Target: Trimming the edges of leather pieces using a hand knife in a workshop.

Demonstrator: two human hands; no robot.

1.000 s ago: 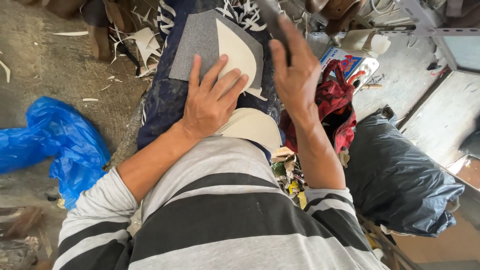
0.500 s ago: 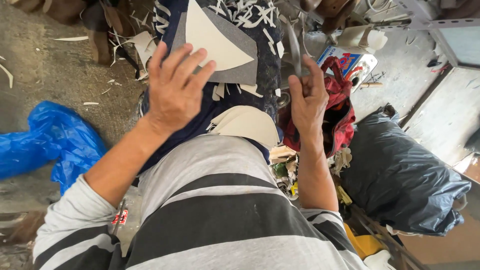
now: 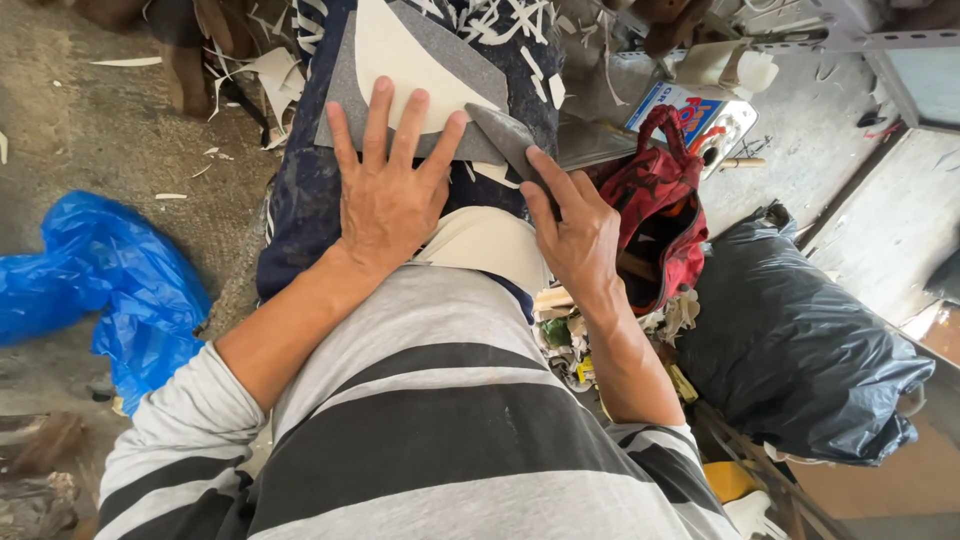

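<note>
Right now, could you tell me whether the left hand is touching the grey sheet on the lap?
Touching. The head view shows the left hand pressed flat, fingers spread, on the grey sheet.

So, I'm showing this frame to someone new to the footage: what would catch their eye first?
Probably the left hand spread flat on a grey sheet with a cream triangular piece at top centre, and the right hand gripping a grey curved blade-like tool at that sheet's edge. Next, the crumpled bright blue plastic bag at far left, then the red patterned fabric bag and bulging black plastic sack at right.
</note>
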